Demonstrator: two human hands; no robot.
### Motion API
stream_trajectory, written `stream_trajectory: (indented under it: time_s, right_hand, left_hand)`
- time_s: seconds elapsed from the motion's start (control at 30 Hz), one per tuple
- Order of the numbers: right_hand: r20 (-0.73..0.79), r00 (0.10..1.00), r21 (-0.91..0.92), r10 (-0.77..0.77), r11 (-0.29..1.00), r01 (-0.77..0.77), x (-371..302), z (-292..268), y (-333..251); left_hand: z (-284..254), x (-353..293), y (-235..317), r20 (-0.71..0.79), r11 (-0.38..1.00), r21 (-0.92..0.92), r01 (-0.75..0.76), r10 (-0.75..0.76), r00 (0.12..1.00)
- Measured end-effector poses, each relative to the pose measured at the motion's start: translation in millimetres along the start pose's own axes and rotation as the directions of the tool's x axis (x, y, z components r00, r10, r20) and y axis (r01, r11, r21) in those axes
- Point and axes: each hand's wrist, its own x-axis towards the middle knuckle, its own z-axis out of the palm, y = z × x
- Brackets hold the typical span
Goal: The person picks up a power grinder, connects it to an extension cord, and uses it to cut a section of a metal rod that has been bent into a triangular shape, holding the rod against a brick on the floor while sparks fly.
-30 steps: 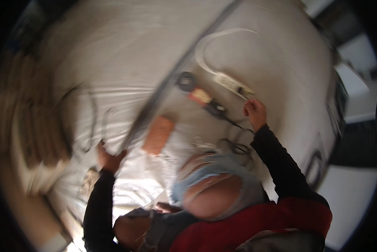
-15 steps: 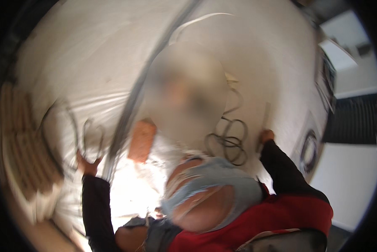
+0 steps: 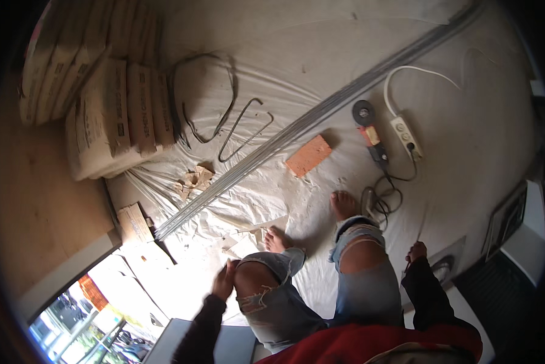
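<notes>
My left hand [image 3: 224,280] lies along the side of my left knee, its fingers stretched out and nothing visible in it. My right hand [image 3: 415,250] is closed round a thin rod [image 3: 423,223] at the right, which points away from me over the floor. Ahead of my bare feet a red brick [image 3: 309,156] rests on the wrinkled sheet. Past its left end runs a long bundle of thin grey metal bars [image 3: 272,145], slanting across the floor. An angle grinder [image 3: 369,134] lies right of the brick, apart from both hands.
A white power strip [image 3: 405,136] with a black plug lies beside the grinder; black cable [image 3: 389,203] coils near my right foot. Bent metal pieces [image 3: 246,130] and stacked paper sacks [image 3: 111,112] are at the left. Torn brown paper [image 3: 195,181] lies near the bars' near end.
The view has swung left and grown sharp. My left hand has come from beside the bars to my left knee. My right hand still grips the thin rod.
</notes>
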Motion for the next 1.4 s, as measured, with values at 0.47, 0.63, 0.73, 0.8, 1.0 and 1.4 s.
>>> stream_trajectory:
  time_s: [0.47,0.63,0.73,0.8,1.0,1.4]
  right_hand:
    - [0.086,0.973,-0.938,-0.213,0.312,0.152,-391.7,-63.6,137.1]
    - [0.025,0.959,-0.915,-0.284,0.38,0.137,-396.8,-128.3,145.5]
    - [-0.127,0.979,-0.744,-0.16,0.668,0.013,-389.7,-171.6,130.8]
    - [-0.142,0.978,-0.735,-0.151,0.678,-0.002,-355.9,-197.8,109.7]
    - [-0.128,0.989,-0.578,-0.081,0.816,-0.008,-297.6,-305.4,104.5]
    - [-0.313,0.938,-0.434,0.148,0.856,-0.28,-187.0,-482.1,147.3]
  left_hand:
    - [-49.4,-255.1,77.7,0.268,0.798,0.403,0.448,-0.571,0.776]
    - [-67.9,-201.4,53.7,0.192,0.788,0.483,0.381,-0.52,0.833]
    - [-16.4,-186.6,93.7,0.179,0.75,0.626,0.215,-0.407,0.896]
    - [53.3,-194.9,129.5,0.242,0.685,0.727,0.041,-0.311,0.919]
    - [276.3,-236.1,222.0,0.556,0.313,0.807,-0.5,-0.122,0.822]
    - [581.3,-247.4,389.7,0.563,0.515,0.759,-0.399,-0.21,0.8]
